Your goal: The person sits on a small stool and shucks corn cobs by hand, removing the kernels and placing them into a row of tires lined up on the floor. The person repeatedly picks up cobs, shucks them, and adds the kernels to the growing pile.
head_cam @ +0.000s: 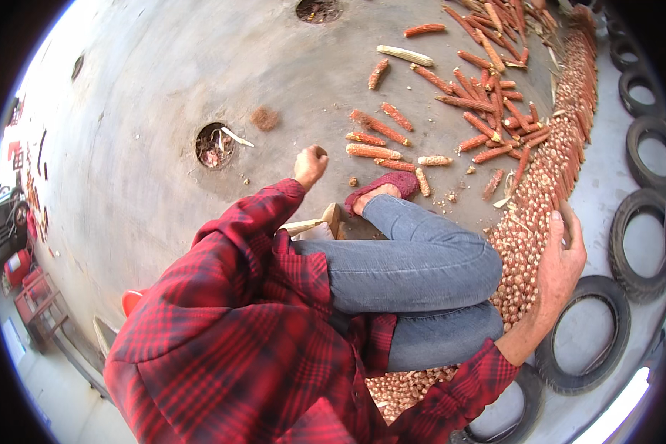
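My left hand [311, 165] is above the concrete floor with its fingers curled in, and I see nothing held in it. My right hand [560, 258] reaches to the long stack of corn cobs [524, 233], with a gap between thumb and fingers. Whether it touches the cobs there, I cannot tell. The stack's pale round cob ends face up towards me, running past my knees. Loose reddish shelled cobs [380, 127] lie on the floor beyond my foot in a maroon slip-on shoe [388, 186]. One pale cob [405, 55] lies among them.
A larger heap of loose cobs [494, 100] spreads beside the stack. Tyres [583, 333] line the pale wall behind it. Round holes [215, 145] with debris are sunk in the floor. A wooden piece [331, 216] shows beside my thigh. Red machinery [19, 269] stands far left.
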The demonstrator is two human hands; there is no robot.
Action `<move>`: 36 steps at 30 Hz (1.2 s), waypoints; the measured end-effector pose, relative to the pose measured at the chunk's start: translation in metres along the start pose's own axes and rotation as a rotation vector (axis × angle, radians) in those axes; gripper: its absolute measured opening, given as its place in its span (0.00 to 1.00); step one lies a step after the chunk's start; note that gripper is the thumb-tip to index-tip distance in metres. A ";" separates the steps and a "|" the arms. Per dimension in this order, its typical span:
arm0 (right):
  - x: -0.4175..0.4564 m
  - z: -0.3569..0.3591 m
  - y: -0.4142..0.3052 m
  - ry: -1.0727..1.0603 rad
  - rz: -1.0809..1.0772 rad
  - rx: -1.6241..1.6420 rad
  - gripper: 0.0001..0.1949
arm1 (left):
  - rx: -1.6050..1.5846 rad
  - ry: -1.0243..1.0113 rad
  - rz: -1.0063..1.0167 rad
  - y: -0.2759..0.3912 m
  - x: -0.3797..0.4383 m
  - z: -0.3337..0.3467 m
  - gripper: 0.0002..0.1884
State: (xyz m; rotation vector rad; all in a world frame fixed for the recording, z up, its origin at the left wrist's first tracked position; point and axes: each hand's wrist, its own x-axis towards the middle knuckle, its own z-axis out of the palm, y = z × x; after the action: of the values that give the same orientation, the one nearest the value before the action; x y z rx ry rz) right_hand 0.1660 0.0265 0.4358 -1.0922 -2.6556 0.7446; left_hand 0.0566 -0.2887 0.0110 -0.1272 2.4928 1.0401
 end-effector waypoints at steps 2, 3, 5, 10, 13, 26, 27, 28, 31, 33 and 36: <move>0.010 0.018 0.008 -0.061 -0.024 0.060 0.19 | 0.110 -0.072 0.066 0.012 -0.007 0.010 0.09; 0.011 0.020 0.016 -0.061 -0.011 0.078 0.19 | 0.118 -0.094 0.253 0.023 -0.002 0.021 0.10; 0.016 0.035 0.048 -0.068 -0.015 0.113 0.17 | 0.164 -0.098 0.407 0.040 0.004 0.036 0.12; 0.028 0.050 0.082 -0.187 0.187 0.202 0.18 | 0.391 -0.100 0.620 0.051 0.028 0.057 0.29; 0.031 0.042 0.091 -0.172 0.159 0.052 0.17 | 0.504 -0.097 0.682 0.068 0.042 0.079 0.27; 0.031 0.048 0.114 -0.252 0.237 0.057 0.18 | 0.219 -0.208 0.268 0.107 0.004 0.093 0.24; 0.033 0.052 0.116 -0.274 0.231 0.078 0.18 | 0.065 -0.235 0.314 0.123 -0.011 0.086 0.24; 0.034 0.055 0.116 -0.284 0.234 0.088 0.19 | 0.014 -0.312 0.232 0.149 -0.020 0.089 0.24; 0.036 0.069 0.126 -0.274 0.347 0.128 0.22 | -0.353 -0.478 0.640 0.249 -0.051 0.092 0.30; 0.039 0.079 0.128 -0.393 0.473 0.269 0.26 | -0.508 -0.516 0.657 0.290 -0.077 0.109 0.31; 0.040 0.091 0.144 -0.363 0.543 0.467 0.27 | -0.482 -0.631 0.729 0.332 -0.109 0.112 0.34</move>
State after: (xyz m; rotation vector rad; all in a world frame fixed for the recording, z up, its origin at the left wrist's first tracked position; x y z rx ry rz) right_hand 0.1944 0.1066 0.2833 -1.6629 -2.2302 1.7015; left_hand 0.1129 0.0173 0.2052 0.8842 1.6777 1.6278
